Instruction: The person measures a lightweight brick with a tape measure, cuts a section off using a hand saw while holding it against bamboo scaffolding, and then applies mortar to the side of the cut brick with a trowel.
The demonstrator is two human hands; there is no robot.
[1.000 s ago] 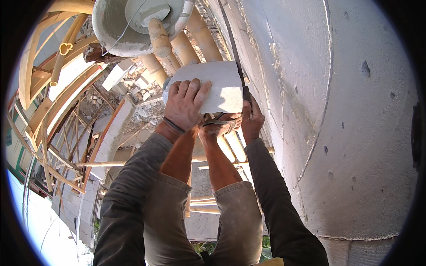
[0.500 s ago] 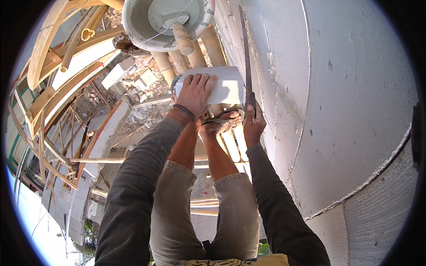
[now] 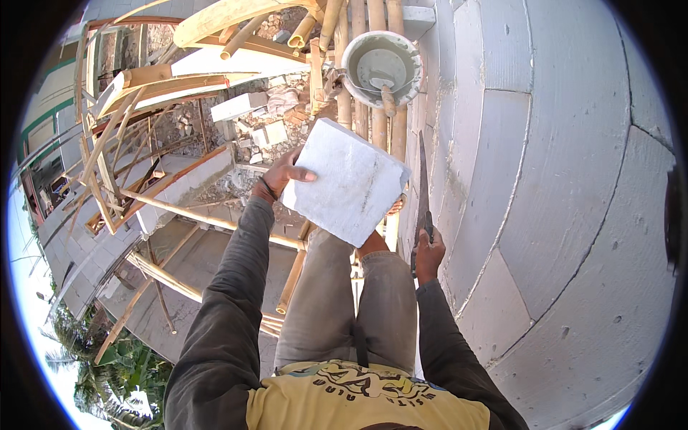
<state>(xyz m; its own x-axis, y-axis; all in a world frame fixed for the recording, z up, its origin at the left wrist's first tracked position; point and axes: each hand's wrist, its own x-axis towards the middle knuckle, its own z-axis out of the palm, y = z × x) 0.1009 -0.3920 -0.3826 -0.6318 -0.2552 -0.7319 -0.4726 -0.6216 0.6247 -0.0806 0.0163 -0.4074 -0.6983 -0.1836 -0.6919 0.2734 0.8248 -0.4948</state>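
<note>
My left hand (image 3: pixel 288 172) grips a pale grey lightweight concrete block (image 3: pixel 347 179) by its left edge, thumb on the broad face. The block is held up in front of my legs, tilted, and hides most of my feet. In my right hand (image 3: pixel 428 254) is the dark handle of a handsaw (image 3: pixel 422 179). Its long narrow blade points away from me, beside the block wall and apart from the block.
A tall wall of large grey blocks (image 3: pixel 559 186) rises close on my right. Ahead, a bucket of grey mortar (image 3: pixel 383 68) with a wooden-handled trowel (image 3: pixel 388 100) stands on bamboo poles (image 3: pixel 344 93). Rubble (image 3: pixel 276 132), timber and a bamboo rail (image 3: pixel 208 218) lie lower left.
The block has come up from near my feet and turned its broad face toward me, held in my left hand. The saw remains in my right hand. My view has shifted, showing the bucket farther off.
</note>
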